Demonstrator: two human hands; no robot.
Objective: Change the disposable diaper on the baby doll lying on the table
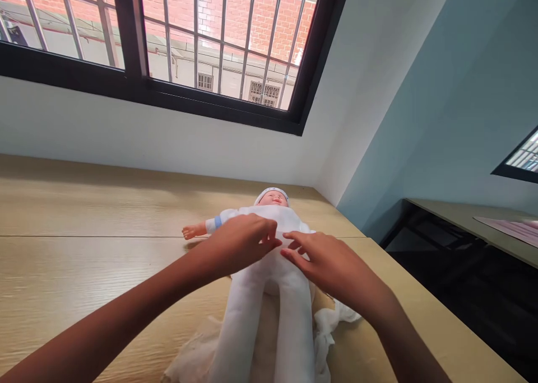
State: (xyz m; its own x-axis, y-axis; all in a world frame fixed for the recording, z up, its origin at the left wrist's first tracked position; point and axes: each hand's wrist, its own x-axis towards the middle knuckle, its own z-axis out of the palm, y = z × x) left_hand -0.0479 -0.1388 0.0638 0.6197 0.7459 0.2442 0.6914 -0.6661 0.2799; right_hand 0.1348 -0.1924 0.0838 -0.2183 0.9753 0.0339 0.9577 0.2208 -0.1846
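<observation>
A baby doll (pixel 269 274) lies on its back on a wooden table (pixel 84 271). Its long axis runs straight away from the person, with the head far and the legs near, and it sits between the two forearms.

Left of the doll, its bare arm (pixel 194 231) reaches out sideways, with a blue cuff (pixel 217 222) at the wrist. The left hand (pixel 241 243) comes in from that side, open and loosely arched, its fingertips resting on the doll's white chest without gripping.

The right hand (pixel 323 268) lies just across from it, open with the fingers parted, touching the doll's belly and holding nothing. Neither hand is clearly nearer, though the right sits slightly closer to the legs.

Under the legs lies a thin white cloth (pixel 332 330), bunched to the doll's right, just below the right hand. Well beyond the doll's head is a barred window (pixel 218 52). Far right of the doll stands a second table (pixel 458 220).
</observation>
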